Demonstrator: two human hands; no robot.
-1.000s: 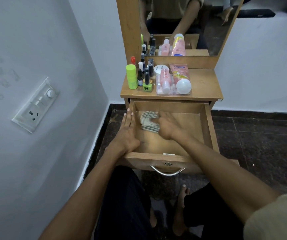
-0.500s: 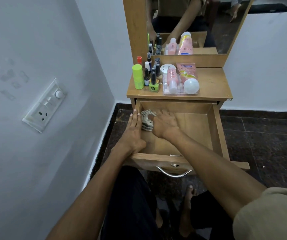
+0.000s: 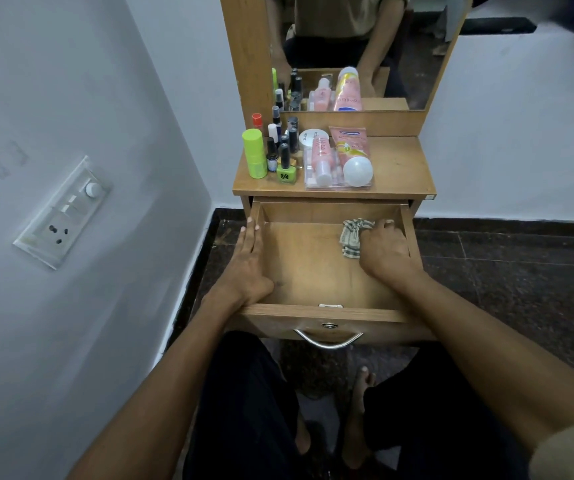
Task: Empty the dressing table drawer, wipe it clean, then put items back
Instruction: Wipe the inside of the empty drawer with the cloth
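With the left hand (image 3: 251, 263) flat on the drawer (image 3: 313, 268) side at centre frame, the right hand (image 3: 382, 249), fingers bunched on the cloth (image 3: 350, 233), should press into the far right corner.

The drawer (image 3: 313, 265) and table (image 3: 399, 168) are a warm light-brown wood grain, and the cloth (image 3: 350, 237) in the drawer is cream with dark checked stripes. On the table stand a lime-green can (image 3: 254, 154), a lime-green bottle (image 3: 286, 169) with a black cap, an orange-capped bottle (image 3: 257, 120), a pink bottle (image 3: 322, 157) and a pink-and-yellow tube (image 3: 351, 148) with a white cap. The handle (image 3: 328, 341) is shiny silver, the walls (image 3: 88, 98) pale grey-white, the floor (image 3: 503, 271) dark speckled stone, and the trousers (image 3: 244, 410) black.
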